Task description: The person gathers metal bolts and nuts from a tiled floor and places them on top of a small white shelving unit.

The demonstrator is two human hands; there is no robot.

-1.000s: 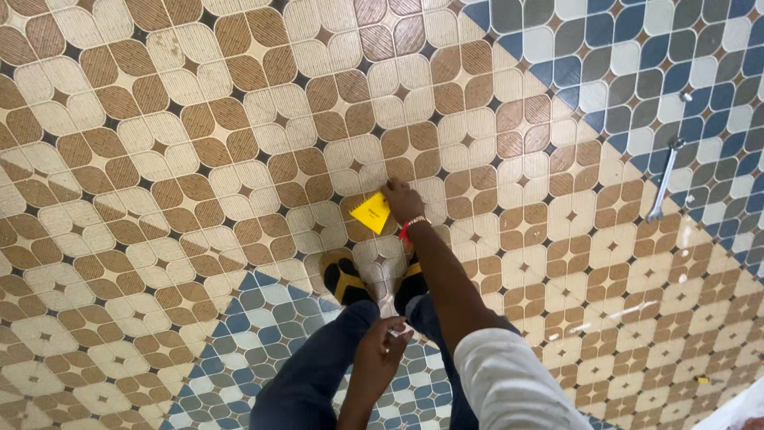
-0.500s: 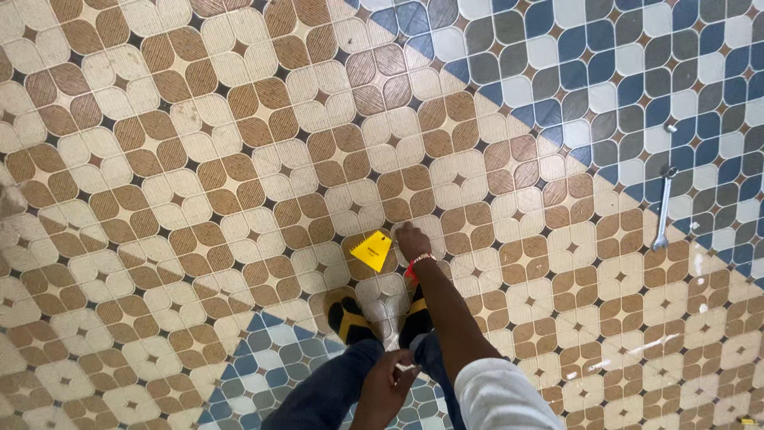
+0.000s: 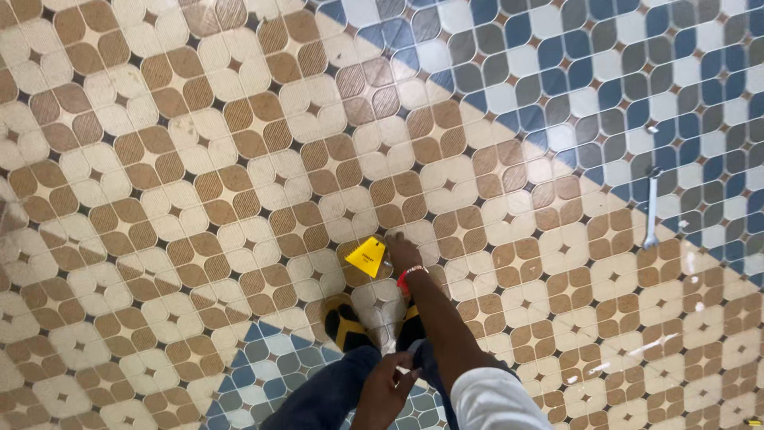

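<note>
On the tiled floor (image 3: 199,199), directly ahead of the person's feet, a clear plastic bottle (image 3: 380,306) is held with its far end pointing away from the body. The right hand (image 3: 403,255) is extended over that far end, fingers curled about it beside a yellow label (image 3: 367,256); its grip appears closed on the bottle, though the exact contact is partly hidden. The left hand (image 3: 387,386) sits close to the body at the bottle's near end, fingers pinched narrow on it. A red wristband (image 3: 411,273) shows on the right wrist.

Compared with half a second ago and a second ago, the hands and bottle keep the same arrangement; the yellow label remains at the right hand's fingertips. What has changed is the view: the blue-and-grey tile band (image 3: 637,95) and the metal spanner (image 3: 652,207) lying on it now sit further toward the right edge. The spanner lies well apart from both hands, untouched. The sandals (image 3: 348,326) stand flat under the bottle.

Judgement: the bottle stays under steady two-handed control.
</note>
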